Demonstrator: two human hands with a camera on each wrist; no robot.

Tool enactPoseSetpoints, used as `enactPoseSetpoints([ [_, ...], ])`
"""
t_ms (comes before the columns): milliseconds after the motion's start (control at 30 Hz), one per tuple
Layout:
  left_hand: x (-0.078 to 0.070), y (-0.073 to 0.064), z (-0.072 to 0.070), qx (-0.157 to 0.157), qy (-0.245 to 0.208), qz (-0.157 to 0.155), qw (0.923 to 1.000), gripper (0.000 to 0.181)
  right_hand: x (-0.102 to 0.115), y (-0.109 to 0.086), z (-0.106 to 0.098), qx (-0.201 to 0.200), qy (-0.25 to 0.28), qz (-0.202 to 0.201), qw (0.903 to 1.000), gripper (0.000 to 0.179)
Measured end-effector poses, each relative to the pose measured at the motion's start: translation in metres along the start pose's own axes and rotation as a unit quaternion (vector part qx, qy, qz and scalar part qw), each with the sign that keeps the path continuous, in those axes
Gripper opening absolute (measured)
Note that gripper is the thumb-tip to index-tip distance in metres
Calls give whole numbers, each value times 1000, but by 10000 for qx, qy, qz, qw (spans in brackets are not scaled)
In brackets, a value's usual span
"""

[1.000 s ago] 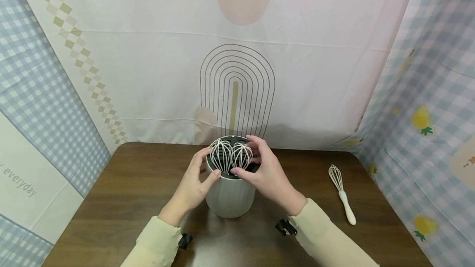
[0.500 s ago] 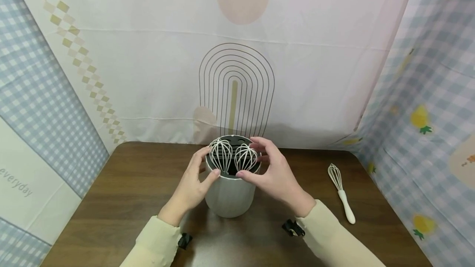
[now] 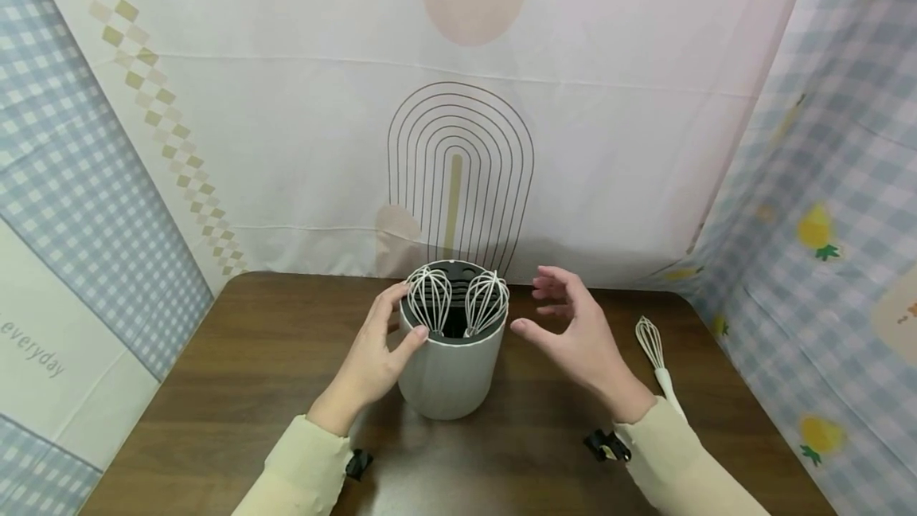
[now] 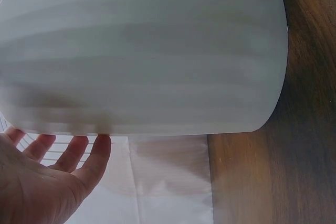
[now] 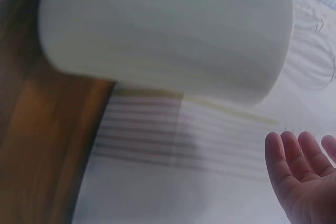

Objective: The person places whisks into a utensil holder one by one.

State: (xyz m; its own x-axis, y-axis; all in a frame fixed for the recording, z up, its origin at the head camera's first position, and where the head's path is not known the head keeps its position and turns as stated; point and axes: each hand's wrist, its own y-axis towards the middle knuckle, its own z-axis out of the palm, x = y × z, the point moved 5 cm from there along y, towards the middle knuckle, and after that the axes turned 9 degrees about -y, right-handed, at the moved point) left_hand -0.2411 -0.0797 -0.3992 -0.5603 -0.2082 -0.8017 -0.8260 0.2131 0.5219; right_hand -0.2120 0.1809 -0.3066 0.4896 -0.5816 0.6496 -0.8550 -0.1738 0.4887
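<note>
A white, ribbed utensil holder [image 3: 447,381] with a dark slotted insert stands upright on the table. Two whisks stand in it, wire heads up: the left whisk [image 3: 430,301] and the right whisk [image 3: 487,305], which leans outward. My left hand [image 3: 372,353] grips the holder's left side, thumb at the front rim. In the left wrist view, the fingers [image 4: 94,161] press the holder's side. Right of the holder, my right hand [image 3: 583,341] is apart from it, fingers loosely bent around nothing. The right wrist view shows that hand [image 5: 310,187] beside the whisk heads.
A third whisk [image 3: 666,385] lies on the brown wooden table [image 3: 243,388] at the right, its handle end overlapped by the right sleeve [image 3: 666,452]. A patterned white cloth [image 3: 301,150] hangs behind the table, with checked cloth [image 3: 845,150] at the sides.
My right hand has let go of the right whisk and moved off to the right. That whisk has shifted away from the left one. My left hand keeps its place on the holder.
</note>
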Motion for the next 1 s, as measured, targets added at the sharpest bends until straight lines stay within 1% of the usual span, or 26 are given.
enactPoseSetpoints([
  [200, 1, 0, 0, -12, 1, 18, 10000, 60, -24, -11, -9, 21, -127, 414, 9991, 70],
  [467, 1, 1, 1, 5, 4, -9, 10000, 59, -54, -26, -17, -16, -321, 740, 9967, 68],
  [700, 0, 1, 1, 26, -30, -56, 10000, 60, -86, -43, -24, -26, -414, 1168, 9923, 66],
  [900, 2, 0, 1, 28, 13, -58, 10000, 59, -108, -55, -33, -98, -720, 1456, 9867, 65],
  [1000, 2, 0, 1, 17, 1, -48, 10000, 59, -133, -63, -36, -103, -872, 1561, 9838, 66],
])
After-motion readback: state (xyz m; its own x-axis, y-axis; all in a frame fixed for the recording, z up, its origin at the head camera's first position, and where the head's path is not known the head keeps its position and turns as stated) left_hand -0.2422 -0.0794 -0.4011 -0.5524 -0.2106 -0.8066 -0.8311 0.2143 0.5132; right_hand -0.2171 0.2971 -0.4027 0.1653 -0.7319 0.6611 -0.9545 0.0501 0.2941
